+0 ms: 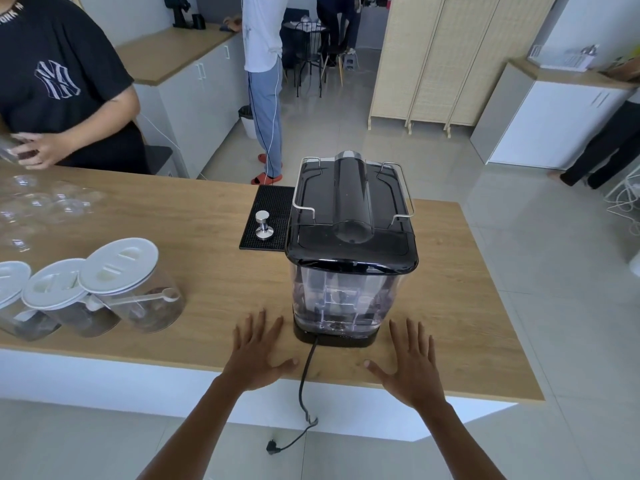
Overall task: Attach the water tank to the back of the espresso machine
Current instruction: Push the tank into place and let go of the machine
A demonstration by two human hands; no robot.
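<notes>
Your left hand (258, 355) and right hand (412, 367) are resting spread and empty; the clear plastic water tank (343, 299) is looking seated behind the black espresso machine (353, 209), apparently finished.

Pretty bright room here, pale glossy floor tiles (363, 140) bouncing the light everywhere. I'm at a wood counter (194, 223) on a white base. Upper left of the frame there's a run of white cabinets (204, 88) with a wood top. Upper middle, a rattan folding screen (450, 57), with a small black table and chairs (308, 46) just left of it. Far right, another white cabinet (540, 116).
</notes>
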